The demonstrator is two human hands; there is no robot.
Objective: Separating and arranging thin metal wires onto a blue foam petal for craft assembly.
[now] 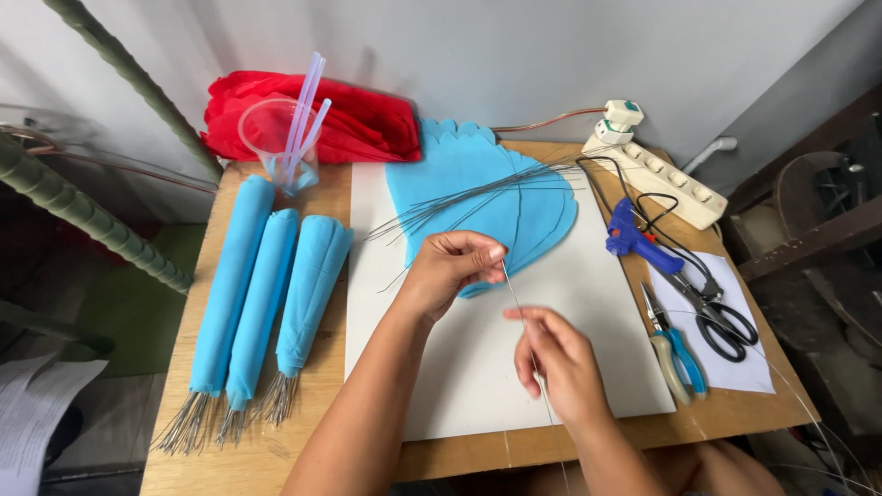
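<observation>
Two hands' fingers pinch a thin wire [516, 296] over white board [606, 312] on a wooden table [276, 450] by a grey wall [514, 55].

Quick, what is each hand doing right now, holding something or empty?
Left hand: closed, fingers pinching the upper end of a thin wire.
Right hand: closed, fingers gripping the same thin wire lower down.

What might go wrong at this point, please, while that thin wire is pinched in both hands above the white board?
The thin wire is held between the left hand and right hand; its free ends could prick a finger. The loose wire bundle lies just behind on the blue felt pieces, so a hand could snag it. The glue gun cord trails among the scissors and might catch.
</observation>
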